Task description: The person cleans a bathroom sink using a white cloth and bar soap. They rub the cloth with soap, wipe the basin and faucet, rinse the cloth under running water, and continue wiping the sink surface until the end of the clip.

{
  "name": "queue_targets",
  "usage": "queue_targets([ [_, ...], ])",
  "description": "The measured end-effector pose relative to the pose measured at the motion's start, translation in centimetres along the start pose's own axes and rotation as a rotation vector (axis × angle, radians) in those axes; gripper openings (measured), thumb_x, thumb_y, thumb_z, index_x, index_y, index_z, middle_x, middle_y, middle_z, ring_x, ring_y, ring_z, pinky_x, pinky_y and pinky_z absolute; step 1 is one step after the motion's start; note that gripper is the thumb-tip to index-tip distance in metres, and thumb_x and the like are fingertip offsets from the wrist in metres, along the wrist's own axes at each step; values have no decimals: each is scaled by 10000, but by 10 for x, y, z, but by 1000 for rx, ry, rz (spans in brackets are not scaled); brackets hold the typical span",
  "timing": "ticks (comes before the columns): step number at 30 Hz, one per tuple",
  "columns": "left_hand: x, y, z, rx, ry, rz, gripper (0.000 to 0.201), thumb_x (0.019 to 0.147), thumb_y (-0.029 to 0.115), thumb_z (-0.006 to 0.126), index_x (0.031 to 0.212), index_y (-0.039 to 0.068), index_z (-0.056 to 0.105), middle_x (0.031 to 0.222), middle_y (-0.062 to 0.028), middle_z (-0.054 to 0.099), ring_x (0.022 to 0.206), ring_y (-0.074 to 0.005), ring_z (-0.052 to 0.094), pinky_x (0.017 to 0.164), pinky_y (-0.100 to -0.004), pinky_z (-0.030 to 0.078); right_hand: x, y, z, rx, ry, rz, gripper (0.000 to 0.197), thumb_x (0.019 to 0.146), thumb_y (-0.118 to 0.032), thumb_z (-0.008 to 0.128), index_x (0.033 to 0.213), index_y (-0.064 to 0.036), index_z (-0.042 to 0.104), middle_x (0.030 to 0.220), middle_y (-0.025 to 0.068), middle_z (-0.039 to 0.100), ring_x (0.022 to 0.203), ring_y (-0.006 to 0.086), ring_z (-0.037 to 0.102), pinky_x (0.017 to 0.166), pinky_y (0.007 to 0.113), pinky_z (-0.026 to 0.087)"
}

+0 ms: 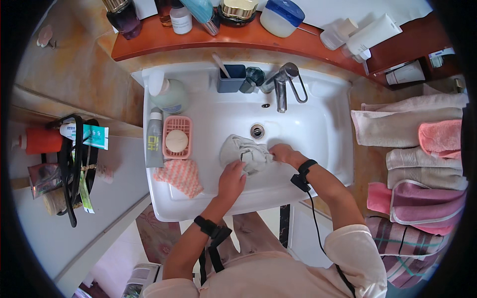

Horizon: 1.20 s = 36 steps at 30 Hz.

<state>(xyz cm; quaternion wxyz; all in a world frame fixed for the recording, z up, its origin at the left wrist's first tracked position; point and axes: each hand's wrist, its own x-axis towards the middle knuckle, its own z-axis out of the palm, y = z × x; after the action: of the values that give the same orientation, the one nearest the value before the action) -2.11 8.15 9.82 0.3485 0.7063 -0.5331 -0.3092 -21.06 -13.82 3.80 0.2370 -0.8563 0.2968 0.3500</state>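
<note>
A crumpled light grey cloth [244,153] lies in the white sink [313,144], just on the near side of the drain [257,131]. My left hand [232,179] is closed on the cloth's near edge. At its right end, my right hand [284,153] pinches the fabric with curled fingers. Which garment or towel it is, the folds do not tell. The chrome faucet [281,89] stands behind the drain, and no water shows from its spout. Each wrist wears a black strap with a small device.
On the sink's left ledge are a pump bottle [171,97], a grey tube [155,141], a pink dish [184,122] with soap [177,141] and a striped cloth [180,178]. A cup [231,82] stands behind. Bottles line the red shelf [238,42]; towels [412,126] hang right.
</note>
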Motion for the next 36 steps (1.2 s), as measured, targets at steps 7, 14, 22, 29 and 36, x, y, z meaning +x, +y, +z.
queue_targets([
  [7,42,-6,8,296,-118,55,524,714,103,685,1212,61,528,1313,-175,459,1227,-379,404,1047,-436,322,26,23,-51,723,667,42,63,791,-38,627,808,-38,566,652,51,578,524,130,550,511,285,474],
  [14,64,-39,22,372,-107,50,528,682,113,710,1187,78,558,1357,-182,403,1252,-395,372,1051,-435,315,89,3,-56,1314,853,448,235,790,-194,630,666,5,613,551,100,597,430,170,589,454,309,499],
  [22,78,-67,44,335,-186,149,577,615,82,745,1161,48,559,1331,-187,424,1291,-409,322,1073,-423,304,166,-60,-10,1230,946,277,110,750,-44,694,842,-29,637,659,59,618,568,151,591,478,273,458],
  [29,72,-77,40,342,-220,176,578,647,86,733,1193,51,548,1349,-167,418,1341,-382,264,1101,-402,275,123,-21,-29,1933,1096,606,36,772,-1,621,742,-18,630,626,63,611,475,158,562,425,274,449],
  [36,68,-78,49,344,-209,153,575,675,51,687,1229,58,533,1414,-165,360,1363,-360,238,1105,-425,259,130,-53,-30,1916,1128,422,58,768,50,603,782,-5,595,628,78,593,468,165,556,412,282,459],
])
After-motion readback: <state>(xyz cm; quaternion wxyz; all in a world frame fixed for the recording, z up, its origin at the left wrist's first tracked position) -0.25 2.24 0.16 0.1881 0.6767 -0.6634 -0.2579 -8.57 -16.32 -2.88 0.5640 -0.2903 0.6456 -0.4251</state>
